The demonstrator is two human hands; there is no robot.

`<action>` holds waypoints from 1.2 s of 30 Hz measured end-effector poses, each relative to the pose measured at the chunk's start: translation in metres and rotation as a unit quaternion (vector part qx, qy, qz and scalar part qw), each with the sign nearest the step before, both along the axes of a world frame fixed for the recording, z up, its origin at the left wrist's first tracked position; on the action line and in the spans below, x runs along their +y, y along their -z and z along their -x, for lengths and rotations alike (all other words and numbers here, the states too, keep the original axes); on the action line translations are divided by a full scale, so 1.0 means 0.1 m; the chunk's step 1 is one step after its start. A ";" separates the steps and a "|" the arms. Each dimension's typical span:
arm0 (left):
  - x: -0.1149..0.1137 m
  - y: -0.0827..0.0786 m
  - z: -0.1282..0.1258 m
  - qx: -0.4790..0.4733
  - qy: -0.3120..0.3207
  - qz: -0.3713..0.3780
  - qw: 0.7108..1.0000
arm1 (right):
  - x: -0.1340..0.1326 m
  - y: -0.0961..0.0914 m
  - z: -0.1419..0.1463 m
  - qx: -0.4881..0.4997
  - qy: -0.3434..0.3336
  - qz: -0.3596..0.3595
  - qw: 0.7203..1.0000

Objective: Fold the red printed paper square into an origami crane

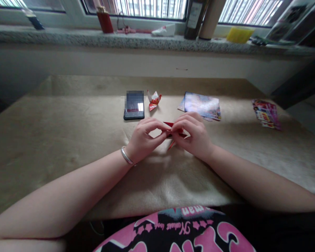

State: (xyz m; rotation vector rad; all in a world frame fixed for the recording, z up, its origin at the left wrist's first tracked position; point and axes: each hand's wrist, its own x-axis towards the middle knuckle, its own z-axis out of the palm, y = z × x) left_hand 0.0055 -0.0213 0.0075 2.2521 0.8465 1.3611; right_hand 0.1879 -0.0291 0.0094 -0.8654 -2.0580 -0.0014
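Note:
My left hand [146, 137] and my right hand [192, 134] meet at the middle of the table, their fingertips pinching a folded piece of red paper [175, 130] between them. Much of that paper is hidden by my fingers, and one narrow point sticks out below. Beyond my left hand lies a black smartphone [134, 105], its screen blurred. A small red-and-white origami bird [154, 100] stands just to its right. Behind my right hand lies a stack of printed paper sheets [202, 106], and further right lies a smaller patterned stack [266, 113].
A beige cloth [68, 129] covers the table under everything. A granite windowsill [120, 41] runs along the far side, holding a red cup [105, 21], a dark bottle [194, 19], a tan tube [208, 17] and a yellow pad [240, 35]. A silver bangle [126, 155] circles my left wrist.

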 end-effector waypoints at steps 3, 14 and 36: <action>0.00 0.00 0.00 0.010 0.003 0.004 1.000 | 0.00 0.00 0.01 0.005 0.006 -0.003 1.000; 0.03 0.01 0.01 0.001 0.004 -0.021 1.000 | -0.01 -0.01 0.02 0.015 0.007 0.011 1.000; 0.01 0.00 0.02 -0.001 0.031 0.062 0.998 | 0.00 0.00 0.01 0.031 0.000 0.004 1.000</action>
